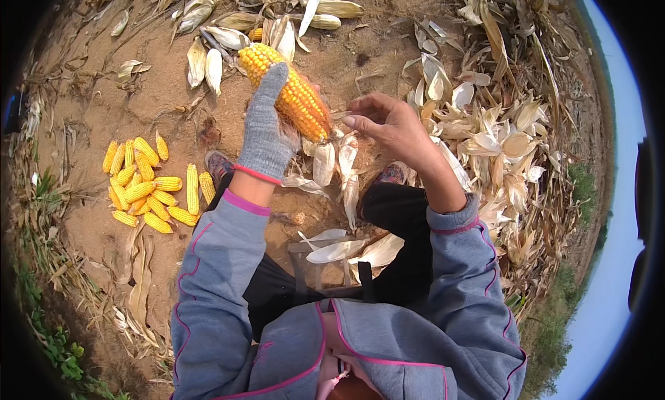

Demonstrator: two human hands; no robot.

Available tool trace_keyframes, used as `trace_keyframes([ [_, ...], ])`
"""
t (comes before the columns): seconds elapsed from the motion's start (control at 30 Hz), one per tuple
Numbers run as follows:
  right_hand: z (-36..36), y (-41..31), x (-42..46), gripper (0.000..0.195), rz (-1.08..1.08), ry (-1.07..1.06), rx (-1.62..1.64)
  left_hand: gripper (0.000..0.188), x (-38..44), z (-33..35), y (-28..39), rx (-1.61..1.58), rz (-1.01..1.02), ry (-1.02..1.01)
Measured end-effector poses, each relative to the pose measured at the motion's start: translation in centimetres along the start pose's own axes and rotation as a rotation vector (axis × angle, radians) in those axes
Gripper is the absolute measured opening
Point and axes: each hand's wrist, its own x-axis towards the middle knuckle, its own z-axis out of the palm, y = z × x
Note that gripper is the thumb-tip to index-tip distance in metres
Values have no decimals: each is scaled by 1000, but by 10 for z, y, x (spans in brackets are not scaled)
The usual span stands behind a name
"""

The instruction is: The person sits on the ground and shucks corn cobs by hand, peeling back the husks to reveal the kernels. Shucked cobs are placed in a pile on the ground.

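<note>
My left hand (267, 135), in a grey knit glove with a red cuff edge, grips a husked ear of corn (286, 91). The ear slants from upper left to lower right, yellow kernels bare, with reddish silk clinging along its lower side. Just right of the ear's lower end is my bare right hand (387, 124), its fingers half curled. A thin pale strand shows by its fingertips; whether they pinch it cannot be told. Beneath the ear, pale husk leaves (348, 161) hang or lie; which of them are still attached is unclear.
A pile of husked yellow ears (140, 189) lies on bare soil at left. Unhusked ears (337, 8) lie ahead. Heaped dry husks (511, 140) fill the right side. Loose husks (337, 250) lie between my legs, near a low frame (317, 272). A shoe (219, 163) stands beside the ears.
</note>
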Motion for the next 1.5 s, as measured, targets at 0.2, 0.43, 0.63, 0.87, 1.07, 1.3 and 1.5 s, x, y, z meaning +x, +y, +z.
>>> trace_keyframes([
  [0.2,29,3,0,31,-46,56,-189,42,6,-5,-2,-51,-29,60],
  [0.43,23,6,1,22,-165,74,-293,41,4,-6,-8,-6,-32,96],
  [0.63,32,8,-1,16,-280,163,-520,31,10,-17,-15,-23,-94,68],
  [0.87,11,-2,4,17,-187,306,-511,29,8,-14,-16,-21,-44,141],
  [1.07,-20,6,12,19,-66,440,-545,36,1,-1,-19,59,-43,63],
  [1.3,-33,9,17,19,-112,660,-558,44,3,-18,-26,204,-138,44],
  [1.5,-88,28,15,16,279,565,-1115,47,-2,-14,-21,194,-161,51],
])
